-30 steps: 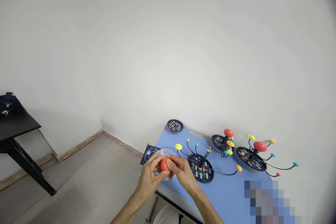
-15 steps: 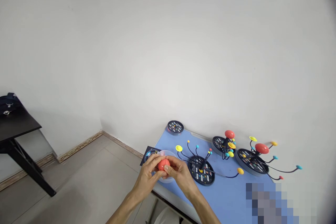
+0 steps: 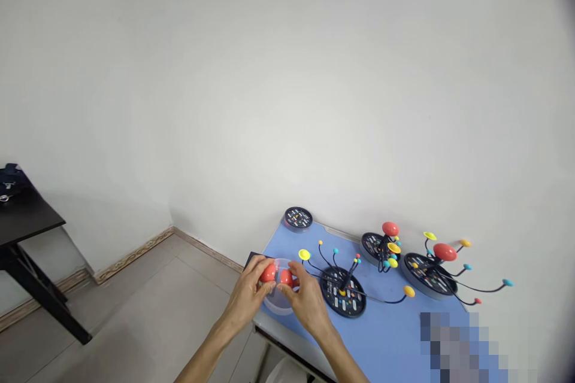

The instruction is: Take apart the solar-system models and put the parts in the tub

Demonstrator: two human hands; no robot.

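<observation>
My left hand (image 3: pixel 249 290) grips a red half-ball (image 3: pixel 268 273) between thumb and fingers. A matching red half-ball (image 3: pixel 286 277) is pinched in my right hand (image 3: pixel 306 296), a small gap apart from the first. Both are held over a clear round plastic bowl (image 3: pixel 279 309) at the table's left edge. Just right of my right hand stands a solar system model (image 3: pixel 344 292) with a round black base, thin curved arms and small coloured balls at their ends. It has no large red ball at its centre.
Two more models, a folded one (image 3: pixel 378 248) and a spread one (image 3: pixel 431 275), stand on the blue table (image 3: pixel 381 335) with red balls on top. A round black base (image 3: pixel 298 218) lies at the far corner. A black table (image 3: pixel 27 215) stands left.
The red ball has come apart into two halves, one in each hand. My hands have moved slightly away from each other, and more of the bowl shows between them.
</observation>
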